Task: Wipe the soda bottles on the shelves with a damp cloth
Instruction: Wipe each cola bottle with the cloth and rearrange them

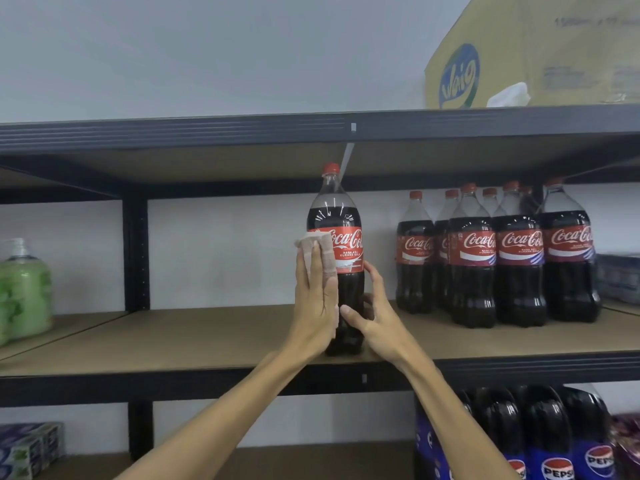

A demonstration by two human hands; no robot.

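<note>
One large Coca-Cola bottle [341, 216] with a red cap stands upright near the front edge of the middle shelf [207, 337]. My left hand [317, 299] presses a pale cloth [313, 245] flat against the bottle's left side, at the red label, with straight fingers. My right hand [372, 317] grips the lower part of the bottle from the right, thumb in front. Several more Coca-Cola bottles [498, 254] stand grouped at the right of the same shelf.
Pepsi bottles [540, 434] fill the lower shelf at right. A green bottle [24, 292] stands at far left. A cardboard box [533, 53] sits on the top shelf. Dark upright post [135, 254] divides the shelf bays.
</note>
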